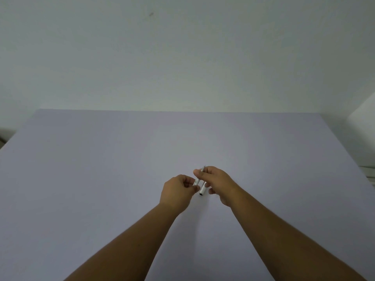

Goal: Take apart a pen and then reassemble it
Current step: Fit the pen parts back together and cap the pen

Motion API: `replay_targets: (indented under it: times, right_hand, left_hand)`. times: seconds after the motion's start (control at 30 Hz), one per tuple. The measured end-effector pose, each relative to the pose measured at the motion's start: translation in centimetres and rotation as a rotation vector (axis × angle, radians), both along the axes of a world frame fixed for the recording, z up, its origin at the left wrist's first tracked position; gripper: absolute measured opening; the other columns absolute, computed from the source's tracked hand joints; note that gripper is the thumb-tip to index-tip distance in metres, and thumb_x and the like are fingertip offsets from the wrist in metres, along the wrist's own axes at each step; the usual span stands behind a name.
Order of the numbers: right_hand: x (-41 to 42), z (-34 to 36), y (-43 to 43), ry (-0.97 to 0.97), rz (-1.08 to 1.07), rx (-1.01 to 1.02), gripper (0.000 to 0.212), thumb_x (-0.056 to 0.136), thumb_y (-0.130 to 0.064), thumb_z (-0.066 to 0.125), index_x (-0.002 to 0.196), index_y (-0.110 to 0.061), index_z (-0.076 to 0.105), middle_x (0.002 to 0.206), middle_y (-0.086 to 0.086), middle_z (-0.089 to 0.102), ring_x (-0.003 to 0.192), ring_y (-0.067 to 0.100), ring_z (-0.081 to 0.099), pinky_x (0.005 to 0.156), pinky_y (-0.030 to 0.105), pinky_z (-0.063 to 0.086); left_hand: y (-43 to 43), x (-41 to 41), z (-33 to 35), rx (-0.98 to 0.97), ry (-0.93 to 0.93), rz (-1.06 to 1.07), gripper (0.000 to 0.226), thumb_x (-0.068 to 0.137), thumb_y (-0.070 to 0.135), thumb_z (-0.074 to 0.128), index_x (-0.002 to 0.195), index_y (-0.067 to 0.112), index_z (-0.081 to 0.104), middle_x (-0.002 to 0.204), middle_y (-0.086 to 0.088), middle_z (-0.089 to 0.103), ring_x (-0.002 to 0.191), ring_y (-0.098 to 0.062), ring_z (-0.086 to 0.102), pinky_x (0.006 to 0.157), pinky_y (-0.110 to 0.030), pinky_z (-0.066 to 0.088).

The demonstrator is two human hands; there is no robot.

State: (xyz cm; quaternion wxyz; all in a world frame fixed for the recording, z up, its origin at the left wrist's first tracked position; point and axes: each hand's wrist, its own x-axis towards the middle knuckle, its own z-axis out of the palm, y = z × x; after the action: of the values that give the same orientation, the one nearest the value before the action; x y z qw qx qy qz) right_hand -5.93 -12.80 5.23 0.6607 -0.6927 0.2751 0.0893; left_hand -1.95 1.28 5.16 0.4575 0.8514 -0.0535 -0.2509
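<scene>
Single head-worn view, wide-angle, facing forward and downward across a pale table point(101, 179) toward a plain wall point(182, 57). Both forearms enter from the bottom edge; the hands sit near frame centre, well out from the lens.

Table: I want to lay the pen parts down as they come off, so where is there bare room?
The table is bare left of the left hand, right of the right hand, and beyond both to the far edge. Only between the hands is it crowded, around the pen.
</scene>
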Motion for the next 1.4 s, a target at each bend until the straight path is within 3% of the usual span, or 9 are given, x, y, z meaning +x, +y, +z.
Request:
replay_targets:
  times: [0.07, 0.2, 0.37, 0.5, 0.67, 0.8, 0.93, 1.1, 1.4]
  right_hand:
    - [-0.14, 0.17, -0.19, -0.037, 0.010, 0.047, 0.011, 0.083, -0.036, 0.067, 0.081, -0.025, 0.068, 0.083, -0.005, 0.062, 0.074, 0.013, 0.051, 0.061, 0.025, 0.044]
    - [0.07, 0.11, -0.19, 0.026, -0.037, -0.097, 0.039, 0.076, -0.046, 0.071, 0.060, -0.019, 0.047, 0.066, -0.001, 0.045, 0.059, 0.014, 0.038, 0.060, 0.029, 0.035]
    - [-0.12, 0.33, -0.34, -0.023, 0.020, 0.029, 0.015, 0.083, -0.037, 0.066, 0.083, -0.023, 0.070, 0.083, -0.005, 0.062, 0.069, 0.013, 0.048, 0.059, 0.024, 0.043]
    - [0.26, 0.21, -0.04, 0.046, -0.023, -0.158, 0.046, 0.075, -0.050, 0.069, 0.060, -0.016, 0.041, 0.064, 0.001, 0.040, 0.055, 0.015, 0.033, 0.057, 0.030, 0.032]
    - [-0.17, 0.49, -0.51, 0.004, 0.050, -0.013, 0.020, 0.083, -0.041, 0.066, 0.081, -0.021, 0.069, 0.084, -0.005, 0.064, 0.069, 0.012, 0.048, 0.063, 0.026, 0.041]
    - [-0.01, 0.38, -0.21, 0.054, -0.010, -0.138, 0.041, 0.076, -0.048, 0.069, 0.062, -0.015, 0.050, 0.068, 0.001, 0.049, 0.058, 0.014, 0.039, 0.058, 0.028, 0.036]
    - [-0.25, 0.43, -0.43, -0.013, 0.021, 0.014, 0.013, 0.083, -0.039, 0.066, 0.078, -0.027, 0.068, 0.084, -0.006, 0.064, 0.072, 0.012, 0.049, 0.064, 0.026, 0.041]
    - [-0.06, 0.32, -0.49, 0.057, -0.023, -0.130, 0.035, 0.078, -0.045, 0.069, 0.063, -0.018, 0.054, 0.072, -0.001, 0.054, 0.061, 0.014, 0.042, 0.061, 0.029, 0.038]
    - [0.58, 0.11, -0.39, 0.019, -0.017, -0.078, 0.015, 0.083, -0.031, 0.068, 0.083, -0.017, 0.072, 0.077, -0.005, 0.066, 0.063, 0.011, 0.049, 0.072, 0.030, 0.045]
  left_hand:
    - [-0.03, 0.08, -0.04, 0.006, -0.006, 0.002, 0.012, 0.078, 0.027, 0.073, 0.078, 0.030, 0.061, 0.074, 0.013, 0.063, 0.065, -0.004, 0.059, 0.057, -0.023, 0.051]
    - [-0.29, -0.08, -0.06, 0.031, -0.028, -0.015, 0.011, 0.078, 0.029, 0.072, 0.084, 0.027, 0.062, 0.072, 0.014, 0.061, 0.063, -0.001, 0.058, 0.053, -0.019, 0.047]
    - [-0.38, 0.00, 0.02, 0.019, -0.012, -0.005, 0.011, 0.078, 0.027, 0.073, 0.083, 0.027, 0.063, 0.072, 0.014, 0.062, 0.064, -0.003, 0.059, 0.056, -0.023, 0.051]
    - [-0.57, -0.37, 0.02, 0.047, -0.044, -0.021, 0.012, 0.079, 0.029, 0.071, 0.083, 0.029, 0.061, 0.072, 0.016, 0.061, 0.064, -0.001, 0.058, 0.055, -0.020, 0.048]
    - [-0.38, -0.13, 0.02, 0.041, -0.017, 0.010, 0.012, 0.077, 0.028, 0.073, 0.083, 0.028, 0.063, 0.073, 0.014, 0.062, 0.065, -0.002, 0.059, 0.061, -0.025, 0.054]
    - [-0.55, -0.36, 0.17, 0.051, -0.037, -0.012, 0.012, 0.078, 0.029, 0.072, 0.079, 0.030, 0.060, 0.072, 0.015, 0.062, 0.065, -0.001, 0.059, 0.059, -0.023, 0.052]
    - [-0.49, -0.25, 0.25, 0.045, -0.022, 0.006, 0.016, 0.076, 0.027, 0.073, 0.072, 0.034, 0.059, 0.072, 0.014, 0.064, 0.063, -0.002, 0.060, 0.057, -0.024, 0.053]
    - [-0.64, -0.26, 0.10, 0.077, -0.040, -0.017, 0.017, 0.077, 0.028, 0.072, 0.072, 0.034, 0.057, 0.071, 0.015, 0.063, 0.063, -0.001, 0.059, 0.061, -0.026, 0.055]
    - [-0.90, -0.22, 0.05, 0.133, -0.111, -0.038, 0.008, 0.080, 0.027, 0.069, 0.086, 0.024, 0.063, 0.076, 0.011, 0.063, 0.066, -0.005, 0.057, 0.059, -0.020, 0.047]
